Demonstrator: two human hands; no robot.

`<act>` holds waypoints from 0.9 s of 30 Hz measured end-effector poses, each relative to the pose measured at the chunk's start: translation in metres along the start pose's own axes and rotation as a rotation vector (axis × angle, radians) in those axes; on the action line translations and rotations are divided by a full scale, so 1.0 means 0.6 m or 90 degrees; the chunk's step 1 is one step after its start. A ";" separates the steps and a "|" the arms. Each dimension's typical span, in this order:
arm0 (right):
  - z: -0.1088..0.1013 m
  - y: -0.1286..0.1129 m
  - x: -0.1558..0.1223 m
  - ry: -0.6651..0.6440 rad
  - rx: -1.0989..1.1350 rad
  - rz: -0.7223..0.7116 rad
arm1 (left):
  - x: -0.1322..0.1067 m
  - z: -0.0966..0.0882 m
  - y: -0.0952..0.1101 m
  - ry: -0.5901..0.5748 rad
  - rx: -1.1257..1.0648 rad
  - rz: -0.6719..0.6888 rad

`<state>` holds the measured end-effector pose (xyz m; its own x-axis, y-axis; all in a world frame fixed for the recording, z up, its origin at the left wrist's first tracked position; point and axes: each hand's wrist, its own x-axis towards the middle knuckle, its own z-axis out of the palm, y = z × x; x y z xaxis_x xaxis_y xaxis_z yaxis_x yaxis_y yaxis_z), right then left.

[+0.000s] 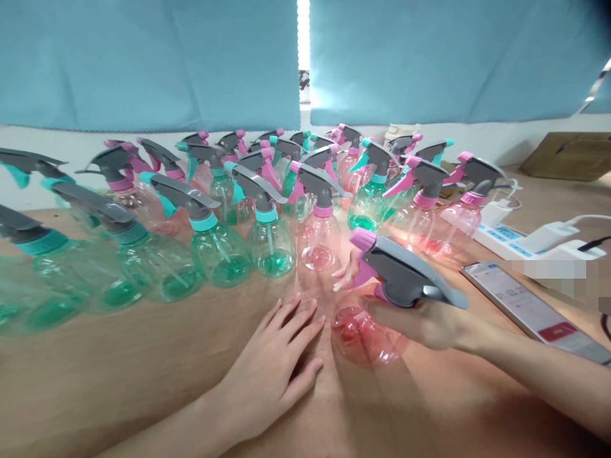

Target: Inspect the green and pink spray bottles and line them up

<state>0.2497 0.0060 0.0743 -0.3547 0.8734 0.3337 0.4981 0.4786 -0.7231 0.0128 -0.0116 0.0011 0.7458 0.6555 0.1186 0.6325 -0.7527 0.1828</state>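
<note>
My right hand (424, 321) grips a pink spray bottle (367, 331) by its neck, just under the grey and pink trigger head (401, 270). The bottle stands on the wooden table (143, 381), close in front of me. My left hand (277, 362) lies flat on the table just left of that bottle, fingers spread, holding nothing. Behind both hands stand several more spray bottles, among them a green one (272, 245) and a pink one (319, 238).
Green bottles (138, 267) crowd the left side, pink ones (420, 216) the right. A phone (529, 312) lies to the right of my right hand, beyond it a white power strip (506, 235) with plugs. Blue curtains (153, 63) hang behind; a cardboard box (568, 156) sits far right.
</note>
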 end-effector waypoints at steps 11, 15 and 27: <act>-0.001 0.013 -0.001 -0.063 0.052 0.032 | 0.000 -0.001 0.001 -0.008 0.016 -0.003; 0.002 0.022 -0.005 -0.026 0.053 0.032 | 0.002 -0.005 0.003 -0.003 0.007 -0.004; 0.003 0.018 -0.005 -0.026 0.067 -0.017 | 0.002 -0.005 0.003 0.003 -0.015 -0.010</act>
<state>0.2547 0.0083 0.0645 -0.3991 0.8551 0.3308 0.4031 0.4877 -0.7744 0.0144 -0.0120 0.0043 0.7352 0.6671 0.1202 0.6386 -0.7411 0.2071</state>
